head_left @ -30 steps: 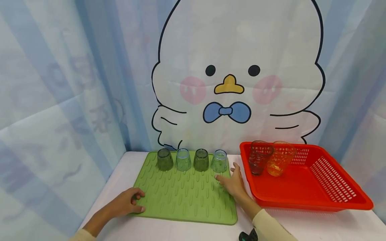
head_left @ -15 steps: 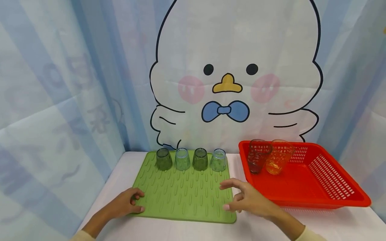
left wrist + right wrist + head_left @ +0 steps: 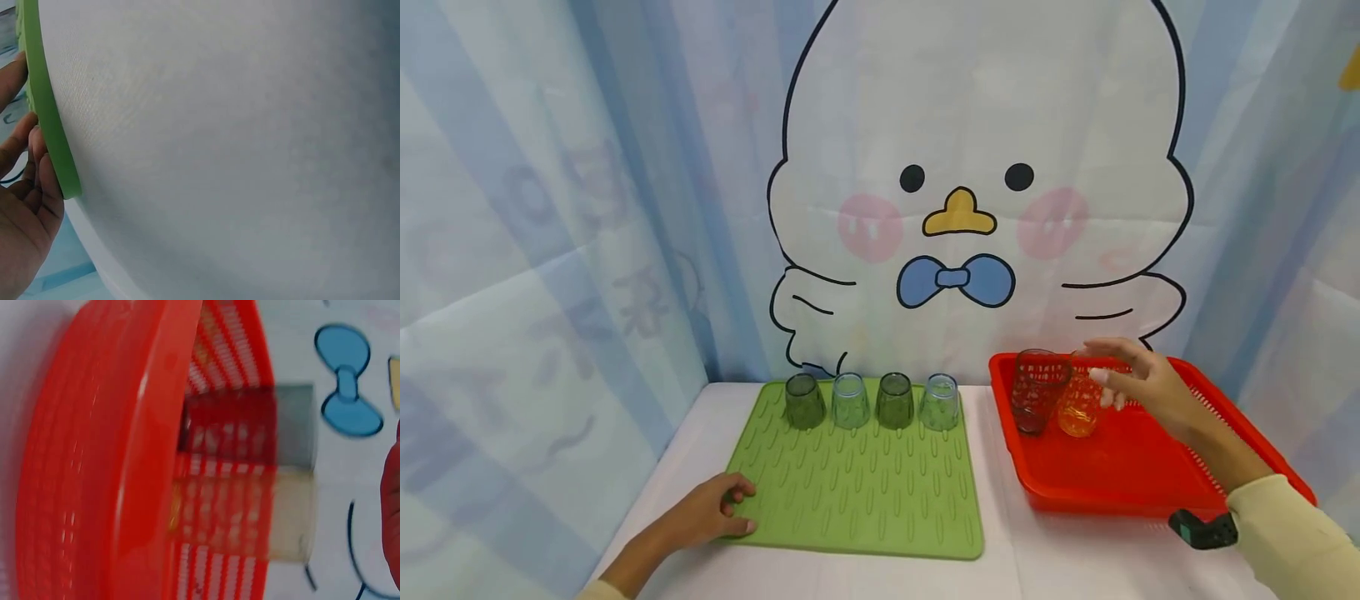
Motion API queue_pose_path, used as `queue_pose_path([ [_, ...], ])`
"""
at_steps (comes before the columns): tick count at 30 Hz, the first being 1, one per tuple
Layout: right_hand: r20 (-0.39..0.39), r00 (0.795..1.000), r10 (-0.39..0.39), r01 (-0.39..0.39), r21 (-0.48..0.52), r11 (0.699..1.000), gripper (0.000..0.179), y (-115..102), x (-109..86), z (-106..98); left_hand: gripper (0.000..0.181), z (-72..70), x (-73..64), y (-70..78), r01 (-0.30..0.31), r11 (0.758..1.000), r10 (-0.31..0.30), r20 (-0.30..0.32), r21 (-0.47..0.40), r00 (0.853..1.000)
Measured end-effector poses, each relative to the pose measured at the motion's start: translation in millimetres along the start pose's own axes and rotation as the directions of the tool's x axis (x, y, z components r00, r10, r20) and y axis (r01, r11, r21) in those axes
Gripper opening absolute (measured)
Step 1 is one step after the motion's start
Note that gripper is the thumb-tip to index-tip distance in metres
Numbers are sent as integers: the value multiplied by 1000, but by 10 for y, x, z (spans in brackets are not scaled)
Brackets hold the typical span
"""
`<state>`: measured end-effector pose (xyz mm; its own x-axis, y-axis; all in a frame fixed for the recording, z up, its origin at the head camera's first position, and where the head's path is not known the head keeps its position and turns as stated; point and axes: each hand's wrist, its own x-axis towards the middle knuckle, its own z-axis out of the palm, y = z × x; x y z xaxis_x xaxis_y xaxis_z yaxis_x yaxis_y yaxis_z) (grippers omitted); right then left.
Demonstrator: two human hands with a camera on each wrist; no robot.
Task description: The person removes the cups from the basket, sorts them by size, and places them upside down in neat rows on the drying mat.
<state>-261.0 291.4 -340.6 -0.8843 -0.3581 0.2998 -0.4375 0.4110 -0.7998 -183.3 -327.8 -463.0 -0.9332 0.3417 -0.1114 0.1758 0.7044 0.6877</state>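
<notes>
My left hand (image 3: 703,510) rests at the left front corner of the green drying mat (image 3: 850,517), its loosely bent fingers touching the mat's edge; in the left wrist view those fingers (image 3: 45,178) lie along it. Over the red basket (image 3: 1097,504), my right hand (image 3: 1157,392) hangs with thumb and fingers apart, nothing held. Its fingertips cover part of the amber glass (image 3: 1077,417) in the head view. That glass leans beside a dark grey glass (image 3: 1037,392) at the basket's left back; the right wrist view shows the hand apart from both.
Several small tumblers (image 3: 895,402), dark and pale ones alternating, stand in a row along the mat's back edge, apparently upside down. A printed curtain (image 3: 962,108) hangs close behind. White cloth (image 3: 835,579) covers the table.
My right hand has gone from beside the rightmost tumbler, back over the mat's right side, then across to the basket's glasses. My left hand has stayed at the mat's corner.
</notes>
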Motion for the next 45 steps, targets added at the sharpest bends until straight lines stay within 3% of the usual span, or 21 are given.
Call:
queue_pose_path([
  [3, -27, 994, 106, -107, -52, 993, 58, 141, 29, -126, 47, -13, -4, 10, 4, 1000, -4, -1, 5, 1000],
  [7, 2, 970, 244, -243, -97, 965, 83, 284, 74, -225, 47, -19, -6, 13, 4, 1000, -4, -10, 17, 1000],
  [14, 80, 923, 375, -354, -198, 914, 105, 449, 98, -309, 47, 2, 26, 3, 6, 1000, -6, 8, 3, 1000],
  [19, 111, 912, 395, -371, -192, 909, 111, 509, 154, -283, 46, 14, 27, -5, 11, 1000, -11, 2, 10, 1000],
  [25, 94, 906, 413, -382, -245, 891, 115, 535, 157, -271, 46, 21, 34, -1, 3, 1000, -3, -1, 13, 1000],
  [32, 57, 912, 406, -371, -310, 876, 106, 554, 161, -263, 46, 15, 40, -28, 8, 1000, -8, 1, 25, 1000],
  [37, 24, 906, 423, -390, -344, 854, 103, 570, 181, -257, 46, 21, 35, -43, 9, 1000, -9, -1, 27, 1000],
  [45, 7, 902, 432, -409, -310, 859, 97, 559, 106, -282, 46, 14, 39, -20, 8, 1000, -8, 9, 20, 1000],
])
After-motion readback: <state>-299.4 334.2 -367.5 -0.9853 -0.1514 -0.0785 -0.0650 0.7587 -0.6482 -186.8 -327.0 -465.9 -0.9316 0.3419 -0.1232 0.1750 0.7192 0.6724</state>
